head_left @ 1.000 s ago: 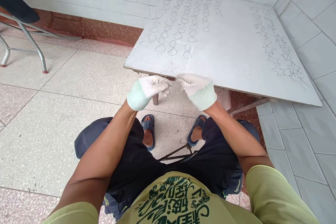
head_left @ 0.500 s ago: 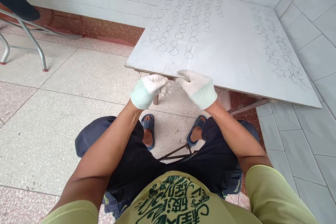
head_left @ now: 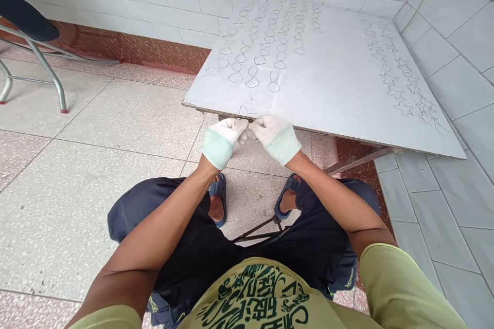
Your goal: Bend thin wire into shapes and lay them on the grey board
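Observation:
My left hand (head_left: 227, 133) and my right hand (head_left: 273, 133), both in white gloves with pale green cuffs, meet just in front of the table's near edge. Thumb and fingers of each are pinched together around a thin wire, now mostly covered by the gloves. Just beyond them shows a bent piece of wire (head_left: 244, 110) with a pointed corner; I cannot tell whether it lies on the board or belongs to the held wire. Closest on the white tabletop (head_left: 328, 92) are looped, figure-eight wire shapes (head_left: 252, 78).
Star-shaped wire pieces (head_left: 403, 108) lie along the tabletop's right side. Tiled walls (head_left: 216, 5) border the table behind and at right. A metal-legged stool (head_left: 57, 79) stands far left, with a dark-clothed limb above it. Below my hands are my sandalled feet (head_left: 218, 198) and a dark metal stand (head_left: 257, 229).
My hands have come together, the right moving left and the left slightly right, both a little lower in view. The wire stretch that showed between them is now covered. The view has tilted slightly.

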`<state>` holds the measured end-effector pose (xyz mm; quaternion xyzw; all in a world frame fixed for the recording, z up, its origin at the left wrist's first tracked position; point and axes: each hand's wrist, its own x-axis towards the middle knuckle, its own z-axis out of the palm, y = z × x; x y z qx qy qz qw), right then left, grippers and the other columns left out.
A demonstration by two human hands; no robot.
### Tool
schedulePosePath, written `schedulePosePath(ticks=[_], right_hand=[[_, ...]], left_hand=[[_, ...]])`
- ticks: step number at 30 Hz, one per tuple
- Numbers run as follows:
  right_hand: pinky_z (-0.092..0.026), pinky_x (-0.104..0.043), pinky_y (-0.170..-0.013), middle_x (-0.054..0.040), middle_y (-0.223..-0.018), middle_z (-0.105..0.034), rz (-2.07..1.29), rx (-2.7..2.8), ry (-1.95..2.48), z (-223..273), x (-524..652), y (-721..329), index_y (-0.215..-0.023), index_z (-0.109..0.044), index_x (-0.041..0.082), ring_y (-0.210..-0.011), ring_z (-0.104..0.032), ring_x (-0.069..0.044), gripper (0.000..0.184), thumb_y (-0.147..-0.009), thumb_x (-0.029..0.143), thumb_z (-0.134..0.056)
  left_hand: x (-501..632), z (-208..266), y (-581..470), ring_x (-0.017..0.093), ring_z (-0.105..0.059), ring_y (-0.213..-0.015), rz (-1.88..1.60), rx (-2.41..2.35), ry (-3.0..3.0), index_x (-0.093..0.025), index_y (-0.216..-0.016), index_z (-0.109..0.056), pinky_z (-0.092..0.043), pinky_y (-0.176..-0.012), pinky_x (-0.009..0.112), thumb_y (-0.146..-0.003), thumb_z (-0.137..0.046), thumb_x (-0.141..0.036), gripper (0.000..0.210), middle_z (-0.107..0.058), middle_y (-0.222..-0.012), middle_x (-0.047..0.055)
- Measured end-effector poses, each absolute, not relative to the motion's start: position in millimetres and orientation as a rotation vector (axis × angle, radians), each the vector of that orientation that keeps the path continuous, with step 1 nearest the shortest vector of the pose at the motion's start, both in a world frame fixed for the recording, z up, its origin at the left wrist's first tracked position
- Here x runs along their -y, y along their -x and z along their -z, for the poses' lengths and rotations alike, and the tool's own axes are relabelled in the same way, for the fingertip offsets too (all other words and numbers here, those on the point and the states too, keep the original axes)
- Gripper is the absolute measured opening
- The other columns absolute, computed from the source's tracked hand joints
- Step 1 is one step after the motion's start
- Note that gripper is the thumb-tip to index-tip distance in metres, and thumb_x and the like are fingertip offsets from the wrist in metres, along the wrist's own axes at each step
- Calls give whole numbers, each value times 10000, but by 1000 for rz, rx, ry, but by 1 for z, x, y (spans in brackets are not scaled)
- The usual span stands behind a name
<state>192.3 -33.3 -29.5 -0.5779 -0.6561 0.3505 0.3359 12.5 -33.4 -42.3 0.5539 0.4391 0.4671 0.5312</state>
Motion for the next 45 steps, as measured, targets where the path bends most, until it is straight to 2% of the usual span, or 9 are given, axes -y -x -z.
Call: schedulePosePath(ticks=[8, 12, 16, 22, 27, 32, 37, 41, 45], right_hand=[[-503, -333, -868, -25, -986, -808, -689, 1743, 1569, 40, 44, -187, -937, -712, 255, -946, -698, -200, 276, -1157, 308, -555], [-556, -368, -918, -43, -945, -771, -649, 1889, 1514, 39, 41, -190, -902, -715, 277, -959, -706, -237, 310, -1178, 313, -579], [-603, -413, -969, -66, -1001, -790, -649, 1969, 1484, 35, 39, -192, -1014, -792, 282, -1020, -764, -272, 309, -1200, 320, -549], [-634, -479, -1029, -84, -1100, -834, -624, 2051, 1476, 27, 41, -194, -1258, -858, 305, -1153, -786, -338, 267, -1160, 287, -610], [-603, -437, -1018, -66, -1096, -824, -632, 2091, 1487, 28, 40, -196, -1195, -861, 298, -1141, -791, -318, 274, -1185, 246, -592], [-567, -386, -933, -66, -1076, -835, -547, 2114, 1543, 34, 42, -194, -1149, -844, 271, -1055, -784, -277, 294, -1224, 300, -561], [-520, -352, -873, -100, -1087, -867, -484, 2108, 1669, 29, 45, -194, -1157, -838, 199, -1009, -769, -246, 325, -1232, 358, -565], [-555, -369, -867, -77, -1044, -867, -691, 2028, 1590, 24, 41, -198, -1117, -859, 234, -998, -793, -258, 383, -1251, 372, -528], [-588, -407, -872, -82, -995, -848, -734, 1977, 1575, 27, 38, -200, -1101, -873, 259, -1007, -806, -293, 365, -1235, 347, -545]], left_hand=[[23, 62, -9, 168, -607, -478, -1069, -1040, -1353, -268, -796, -663, -433, -523, 328, -949, -960, -581, 457, -686, -588, -9], [23, 63, -7, 197, -683, -549, -1043, -1026, -1372, -272, -815, -676, -515, -583, 335, -985, -926, -579, 431, -682, -582, 0], [23, 59, -7, 229, -744, -636, -1039, -1015, -1395, -271, -792, -666, -562, -627, 325, -1000, -896, -613, 461, -656, -546, 4], [21, 49, -5, 191, -660, -562, -1021, -1038, -1475, -253, -694, -611, -476, -557, 287, -983, -861, -704, 591, -607, -511, 16], [23, 46, -5, 179, -600, -516, -1000, -1022, -1521, -239, -810, -689, -432, -546, 293, -984, -840, -680, 498, -583, -496, -12], [26, 43, -8, 184, -640, -511, -965, -1064, -1581, -248, -783, -653, -497, -590, 309, -1000, -767, -785, 591, -625, -501, 8], [27, 39, -7, 165, -590, -508, -962, -1051, -1623, -258, -762, -606, -489, -574, 289, -1024, -759, -771, 596, -594, -501, -6], [26, 41, -7, 159, -613, -505, -984, -1042, -1594, -255, -737, -597, -493, -545, 285, -980, -792, -784, 614, -574, -530, -13], [26, 47, -10, 167, -625, -463, -962, -1025, -1550, -237, -824, -682, -487, -516, 290, -953, -781, -786, 572, -537, -500, -38]])
